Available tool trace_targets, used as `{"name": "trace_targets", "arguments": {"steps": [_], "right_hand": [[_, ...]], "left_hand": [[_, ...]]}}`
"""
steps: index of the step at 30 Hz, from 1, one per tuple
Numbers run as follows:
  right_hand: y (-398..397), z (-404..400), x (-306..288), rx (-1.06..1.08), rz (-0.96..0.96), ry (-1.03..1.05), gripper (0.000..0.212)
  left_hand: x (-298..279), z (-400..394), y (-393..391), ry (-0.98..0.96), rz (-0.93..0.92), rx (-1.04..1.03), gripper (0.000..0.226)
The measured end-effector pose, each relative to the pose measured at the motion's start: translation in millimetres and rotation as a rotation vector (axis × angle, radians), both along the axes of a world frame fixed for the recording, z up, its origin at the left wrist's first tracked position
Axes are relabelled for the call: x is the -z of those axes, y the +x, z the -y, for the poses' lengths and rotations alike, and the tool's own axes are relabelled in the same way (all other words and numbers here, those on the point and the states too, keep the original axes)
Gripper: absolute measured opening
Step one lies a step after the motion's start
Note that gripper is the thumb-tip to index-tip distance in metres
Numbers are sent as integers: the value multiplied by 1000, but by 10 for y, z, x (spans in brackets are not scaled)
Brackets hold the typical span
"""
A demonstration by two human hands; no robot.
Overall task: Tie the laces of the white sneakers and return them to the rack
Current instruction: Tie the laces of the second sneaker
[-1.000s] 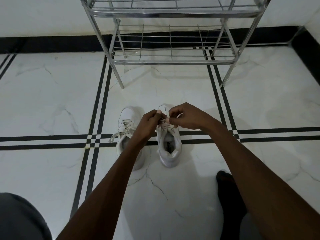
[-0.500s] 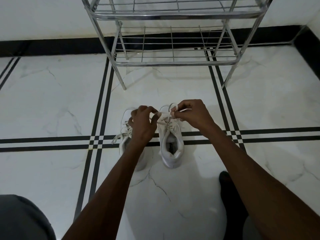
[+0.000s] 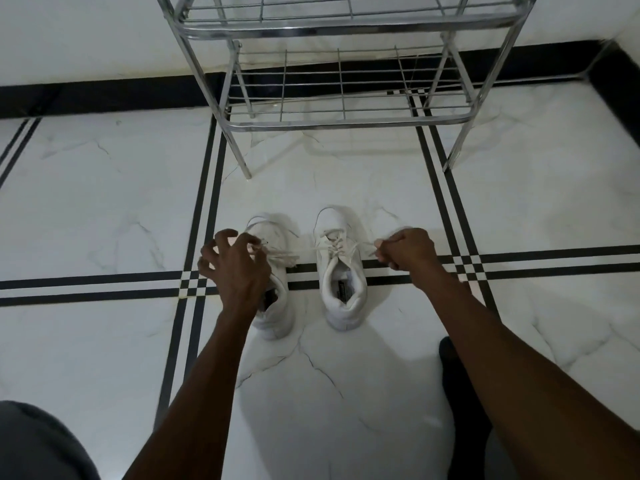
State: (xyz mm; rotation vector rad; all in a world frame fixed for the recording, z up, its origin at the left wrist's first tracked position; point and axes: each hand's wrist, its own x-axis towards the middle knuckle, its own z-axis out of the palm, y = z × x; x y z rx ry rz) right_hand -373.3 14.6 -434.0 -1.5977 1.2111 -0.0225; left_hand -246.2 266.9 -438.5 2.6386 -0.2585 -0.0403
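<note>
Two white sneakers stand side by side on the marble floor, toes toward the rack. My left hand (image 3: 239, 268) hovers over the left sneaker (image 3: 277, 320), covering its tongue. Its thumb and forefinger pinch a lace end and the other fingers are spread. My right hand (image 3: 408, 249) is to the right of the right sneaker (image 3: 341, 299), closed on the other lace end (image 3: 363, 250). The lace runs taut sideways from the right sneaker's eyelets toward both hands. The chrome wire rack (image 3: 346, 124) stands just beyond the sneakers, and its lower shelf holds nothing.
The floor is white marble with black inlay lines crossing under the sneakers. A black skirting runs along the wall behind the rack. My dark-socked foot (image 3: 460, 393) rests at the lower right and a grey-clad knee (image 3: 34, 445) shows at the lower left.
My hands were together over the right sneaker's laces. They have pulled apart, left hand over the left sneaker and right hand out to the right, drawing the lace tight.
</note>
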Motion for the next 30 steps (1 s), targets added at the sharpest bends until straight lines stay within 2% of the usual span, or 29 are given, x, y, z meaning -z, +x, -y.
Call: {"name": "trace_targets", "arguments": {"steps": [1,3,5,8,10,14,16,21,26,30], "right_hand": [[12,-27,-36,17,40,-16,20],[20,-21,-49,13,123,-72,48],[35,-1,-35,-143,136,-237,59],[70,-49,17,-499,183,-356,40],[66,-140,58,-632,233,-411,26],[88,-245,84,-612,205,-471,12],[119,-248,59,-615,196,-477,11],[121,-217,89,-575,73,-545,16],[1,-156,193,-528,-97,-618,11],[-44,-236,330,-465,-162,-652,11]], "left_hand": [[-9,55,-38,-19,33,14,21],[-63,173,-106,-42,139,58,23],[-122,327,-167,-59,192,167,22],[-62,551,-266,-51,111,431,25],[18,613,-310,-45,40,554,23],[39,644,-315,-90,-38,546,35],[39,656,-267,-69,-34,523,29],[95,633,-239,32,-1,543,15],[145,498,-324,203,105,595,18],[171,474,-390,229,98,593,20]]}}
